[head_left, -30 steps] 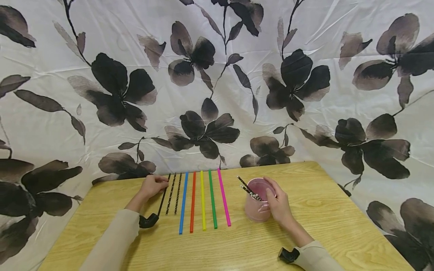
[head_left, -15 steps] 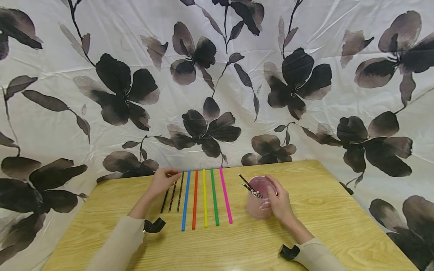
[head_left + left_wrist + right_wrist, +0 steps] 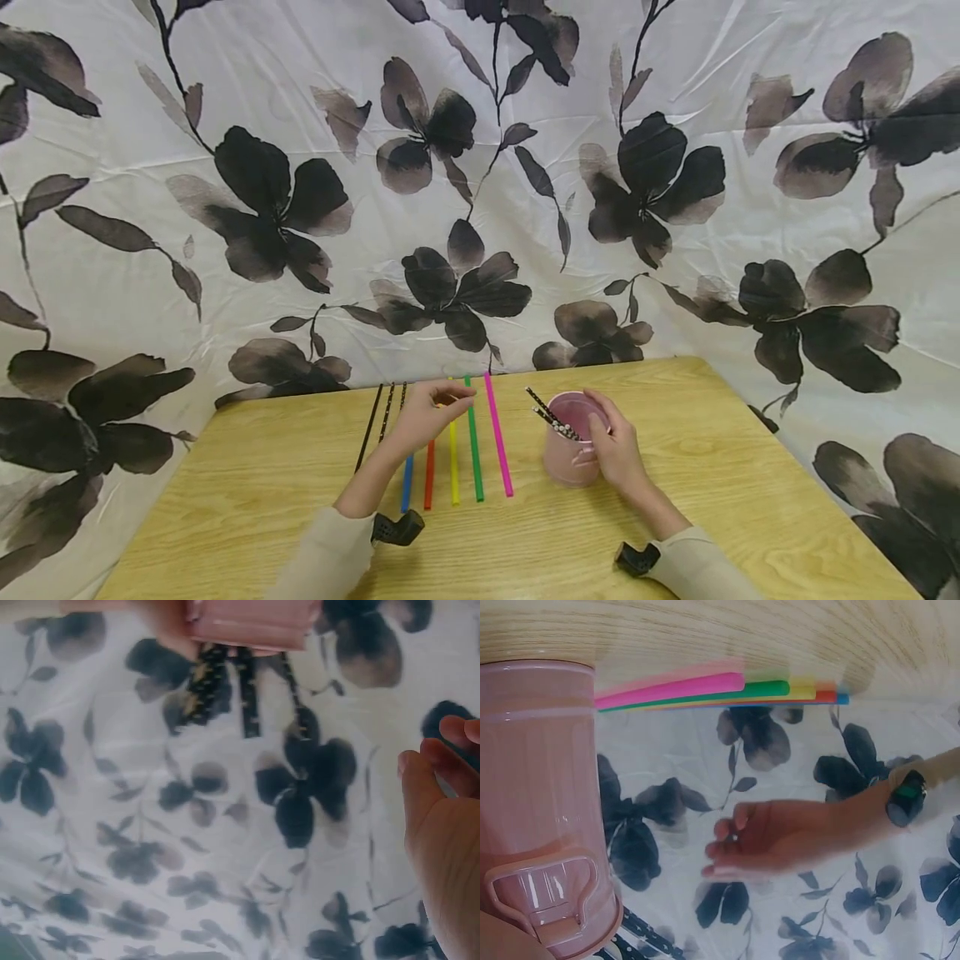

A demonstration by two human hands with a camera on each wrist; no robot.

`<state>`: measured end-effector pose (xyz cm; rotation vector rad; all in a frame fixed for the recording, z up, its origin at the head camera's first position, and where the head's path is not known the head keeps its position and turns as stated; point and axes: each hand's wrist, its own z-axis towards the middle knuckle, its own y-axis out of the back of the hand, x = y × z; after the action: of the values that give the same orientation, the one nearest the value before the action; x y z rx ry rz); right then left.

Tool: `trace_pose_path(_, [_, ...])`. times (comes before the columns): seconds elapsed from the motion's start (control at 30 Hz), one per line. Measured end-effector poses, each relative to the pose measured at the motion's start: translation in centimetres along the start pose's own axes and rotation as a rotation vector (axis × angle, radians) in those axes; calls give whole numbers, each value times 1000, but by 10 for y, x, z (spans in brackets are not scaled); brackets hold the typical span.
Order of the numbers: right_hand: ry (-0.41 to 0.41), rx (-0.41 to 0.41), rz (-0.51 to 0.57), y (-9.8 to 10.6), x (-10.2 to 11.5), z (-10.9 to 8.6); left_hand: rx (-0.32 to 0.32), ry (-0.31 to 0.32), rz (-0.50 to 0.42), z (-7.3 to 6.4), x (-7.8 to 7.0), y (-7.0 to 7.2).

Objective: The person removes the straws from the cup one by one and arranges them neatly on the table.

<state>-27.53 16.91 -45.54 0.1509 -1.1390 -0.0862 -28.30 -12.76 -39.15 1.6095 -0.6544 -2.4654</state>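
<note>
My right hand (image 3: 621, 454) grips a pink cup (image 3: 566, 468) by its side, its thumb at the rim. Black-and-white patterned straws (image 3: 546, 417) lean out of the cup toward the left. My left hand (image 3: 423, 425) hovers over a row of straws, fingers loosely bent and holding nothing. Beneath it, partly covered, lie the blue straw (image 3: 407, 483), red straw (image 3: 430, 479) and yellow straw (image 3: 454, 475). Right of these are the green straw (image 3: 476, 458) and the pink straw (image 3: 498, 437). In the right wrist view, the cup's handle (image 3: 544, 889) faces the camera.
On the row's left lie a plain black straw (image 3: 368, 429) and two patterned black straws (image 3: 387, 412). All rest on a wooden table (image 3: 540, 550). A white cloth with dark flowers (image 3: 555, 275) hangs behind the table's far edge.
My left hand has left the black straw at the row's left end and moved right across the row, toward the cup. My right hand and the cup have stayed in place.
</note>
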Motion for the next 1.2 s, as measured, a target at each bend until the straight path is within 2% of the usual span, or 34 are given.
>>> trace_pose_path(0.13, [1, -19, -31, 1, -15, 3, 39, -22, 9, 3, 4, -24])
trace_pose_path(0.3, [47, -47, -60, -1, -23, 3, 77, -49, 36, 4, 9, -52])
trace_pose_path(0.53, [104, -45, -110, 0, -25, 5, 37, -99, -35, 9, 2, -76])
trace_pose_path(0.73, [135, -19, -124, 1, -22, 5, -4, -166, -120, 8, -16, -83])
trace_pose_path(0.8, [124, -14, -99, 1, -17, 5, -15, -194, -140, 6, -23, -84])
trace_pose_path(0.87, [100, 8, -29, 0, -10, 3, -27, -205, -147, 4, -29, -85])
trace_pose_path(0.97, [65, 22, 25, -1, -3, 1, -43, -193, -148, 2, -34, -86])
trace_pose_path(1.13, [116, -22, -102, -1, -12, 3, -108, -139, -163, 0, -37, -84])
trace_pose_path(1.2, [114, -29, -96, -1, -12, 3, -138, -143, -185, 2, -33, -81])
